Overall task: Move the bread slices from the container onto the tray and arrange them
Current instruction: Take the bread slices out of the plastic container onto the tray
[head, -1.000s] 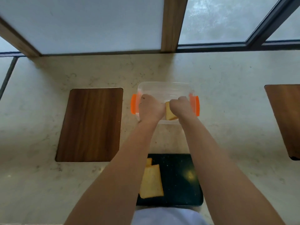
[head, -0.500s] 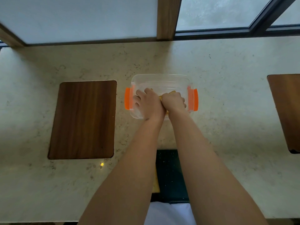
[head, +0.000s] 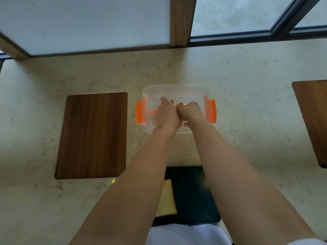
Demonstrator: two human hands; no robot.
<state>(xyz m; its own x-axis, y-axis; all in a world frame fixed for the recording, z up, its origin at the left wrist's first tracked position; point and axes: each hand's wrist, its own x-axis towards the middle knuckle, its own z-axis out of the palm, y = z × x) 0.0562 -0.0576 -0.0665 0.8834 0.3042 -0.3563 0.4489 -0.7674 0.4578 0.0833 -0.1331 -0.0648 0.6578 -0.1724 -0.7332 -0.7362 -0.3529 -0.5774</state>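
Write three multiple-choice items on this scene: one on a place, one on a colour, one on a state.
1. Where is the clear plastic container relative to the dark rectangular tray?
A. Beyond it, nearer the window
B. On top of it
C. Left of the wooden board

2. What colour are the container's side latches?
A. Blue
B. Orange
C. Green

3. What are the left hand and right hand doing?
A. Resting flat on the counter
B. Lifting the tray
C. Reaching into the container at the bread slices

Answers: 1 A, the container lies farther along the pale stone counter. 2 B, both latches show bright orange. 3 C, both hands are inside the rim with bread peeking between them.
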